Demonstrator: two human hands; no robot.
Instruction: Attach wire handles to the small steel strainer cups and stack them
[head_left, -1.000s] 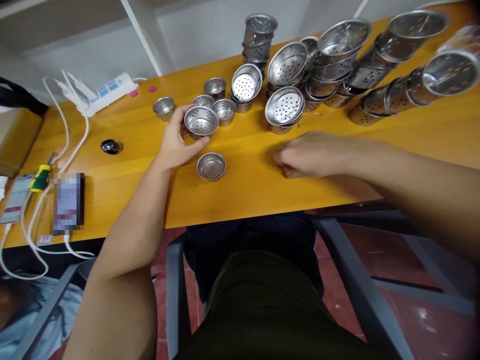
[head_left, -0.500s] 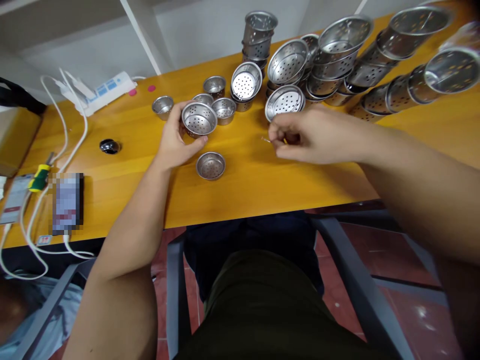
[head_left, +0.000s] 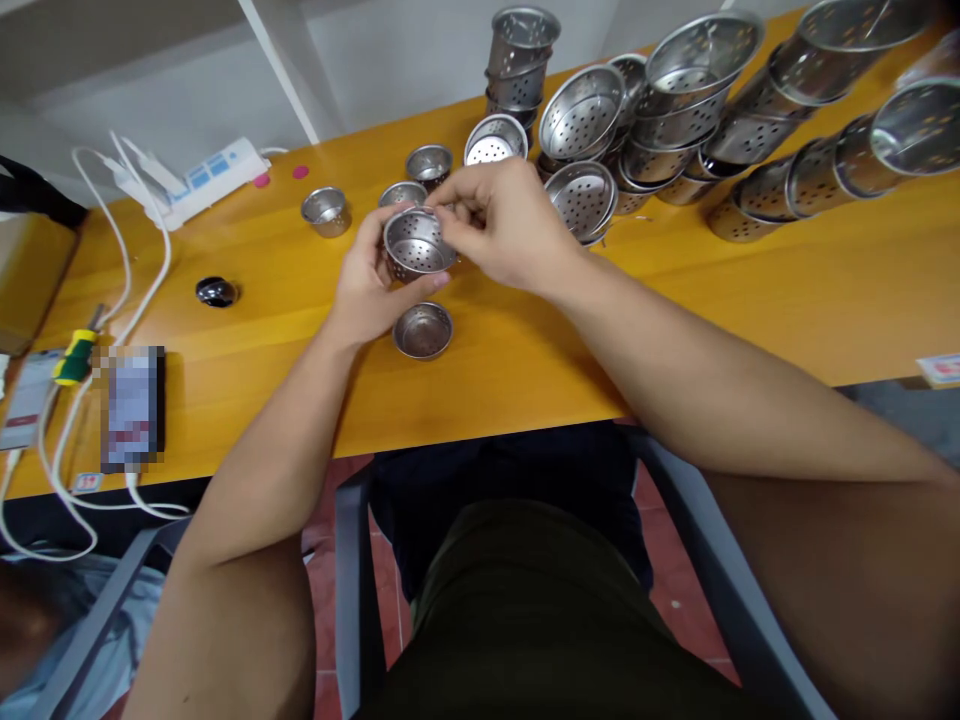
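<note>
My left hand (head_left: 367,285) grips a small perforated steel strainer cup (head_left: 415,245) just above the orange table (head_left: 525,330), fingers curled round its side. My right hand (head_left: 502,225) is at the cup's far rim with fingertips pinched together; what they pinch is too small to make out. Another small steel cup (head_left: 423,329) sits on the table right below the held one. More small cups (head_left: 326,210) stand behind my hands.
Stacks of larger steel strainer baskets (head_left: 675,90) crowd the table's back right. At the left lie a white power strip (head_left: 202,180) with cables, a black knob (head_left: 217,291), a yellow-handled screwdriver (head_left: 73,358) and a phone (head_left: 133,405). A grey chair frame (head_left: 352,590) is below.
My right hand rose from the table, pinched something small, and moved left to the rim of the cup in my left hand. The left hand lifted the cup slightly.
</note>
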